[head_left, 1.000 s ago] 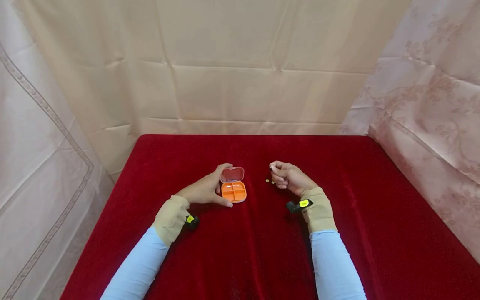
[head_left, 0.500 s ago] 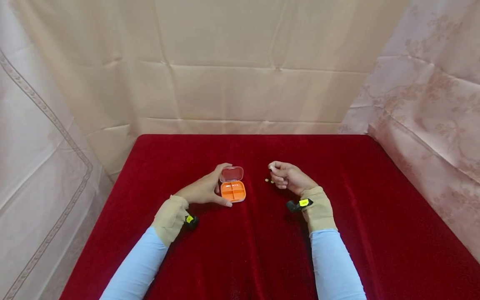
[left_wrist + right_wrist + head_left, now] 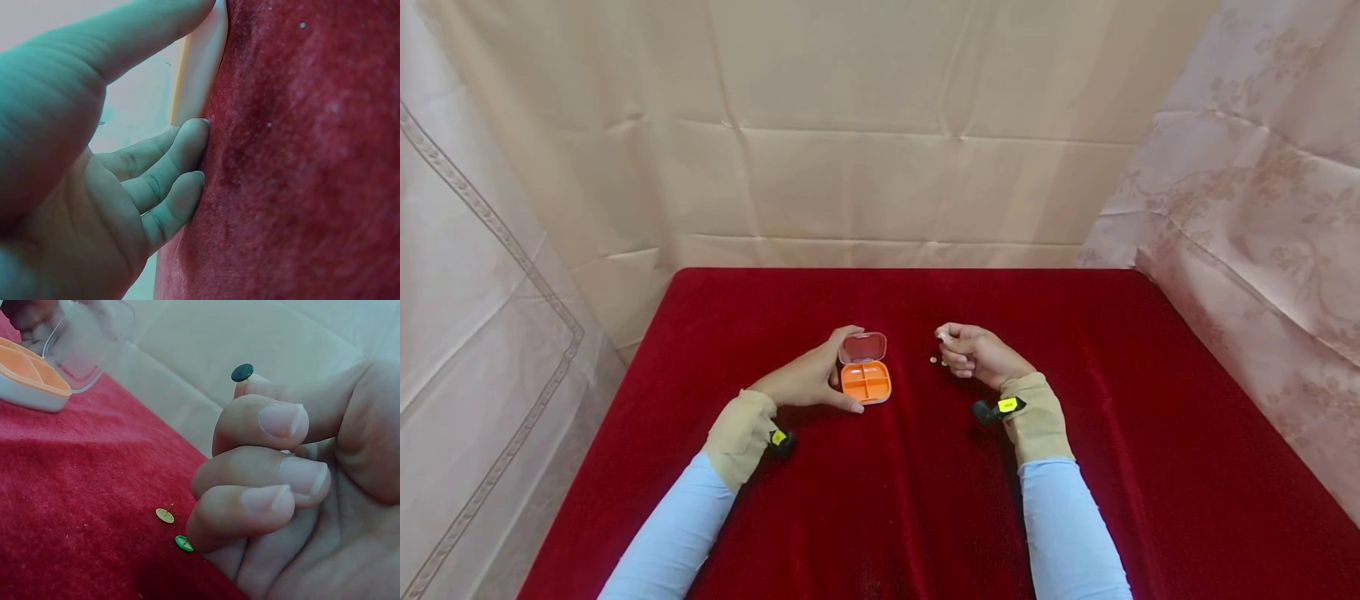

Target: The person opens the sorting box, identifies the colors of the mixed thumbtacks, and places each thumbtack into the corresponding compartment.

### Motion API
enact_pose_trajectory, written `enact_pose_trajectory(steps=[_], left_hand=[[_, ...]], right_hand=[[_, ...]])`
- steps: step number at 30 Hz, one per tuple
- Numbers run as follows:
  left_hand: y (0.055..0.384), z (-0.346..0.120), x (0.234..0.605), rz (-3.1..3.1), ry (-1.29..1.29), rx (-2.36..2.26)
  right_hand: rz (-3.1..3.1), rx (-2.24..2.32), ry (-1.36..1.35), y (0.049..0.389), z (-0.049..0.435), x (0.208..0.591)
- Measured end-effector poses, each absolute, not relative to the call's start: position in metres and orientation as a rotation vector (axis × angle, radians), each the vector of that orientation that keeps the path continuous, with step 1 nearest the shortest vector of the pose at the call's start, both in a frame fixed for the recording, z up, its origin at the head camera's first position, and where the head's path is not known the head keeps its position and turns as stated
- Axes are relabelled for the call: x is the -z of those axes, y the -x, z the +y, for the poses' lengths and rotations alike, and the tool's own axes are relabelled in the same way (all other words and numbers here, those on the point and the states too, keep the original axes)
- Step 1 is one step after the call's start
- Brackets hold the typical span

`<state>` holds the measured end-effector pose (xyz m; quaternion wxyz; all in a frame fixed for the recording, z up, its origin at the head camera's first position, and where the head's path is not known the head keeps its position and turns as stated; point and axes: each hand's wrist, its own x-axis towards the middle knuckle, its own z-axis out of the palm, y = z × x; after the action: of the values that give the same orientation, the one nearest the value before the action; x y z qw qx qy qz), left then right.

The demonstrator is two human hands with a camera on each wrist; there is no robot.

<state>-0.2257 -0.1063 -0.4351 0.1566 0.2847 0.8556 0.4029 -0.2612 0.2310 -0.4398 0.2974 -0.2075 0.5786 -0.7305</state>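
Note:
My left hand (image 3: 805, 379) holds an orange-and-white pill box (image 3: 866, 382) on the red cloth, thumb at its near side and fingers at its far side. Its clear lid (image 3: 863, 347) stands raised at the back, and the orange compartments look bare. In the left wrist view the white side of the box (image 3: 201, 72) shows between thumb and fingers. To the right of the box, my right hand (image 3: 983, 357) pinches a thumbtack (image 3: 242, 372) with a dark head between thumb and index finger, the other fingers curled. Two more thumbtacks, one yellow (image 3: 165, 515) and one green (image 3: 184, 543), lie under this hand.
A red velvet cloth (image 3: 820, 517) covers the table. Beige curtain (image 3: 880, 167) hangs behind the far edge, with patterned fabric (image 3: 1262, 208) along the right and pale fabric (image 3: 490, 292) along the left.
Hardly anything differs. The right hand's fingertips with the thumbtack have shifted very slightly left; the left hand and the pill box stay in place.

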Motion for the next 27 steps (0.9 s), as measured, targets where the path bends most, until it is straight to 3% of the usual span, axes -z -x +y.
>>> enact_pose_trajectory(steps=[27], left_hand=[[0.226,-0.106,0.433,2.458,-0.804,-1.133]], right_hand=[[1.646,1.931,0.422,0.260,0.220,0.436]])
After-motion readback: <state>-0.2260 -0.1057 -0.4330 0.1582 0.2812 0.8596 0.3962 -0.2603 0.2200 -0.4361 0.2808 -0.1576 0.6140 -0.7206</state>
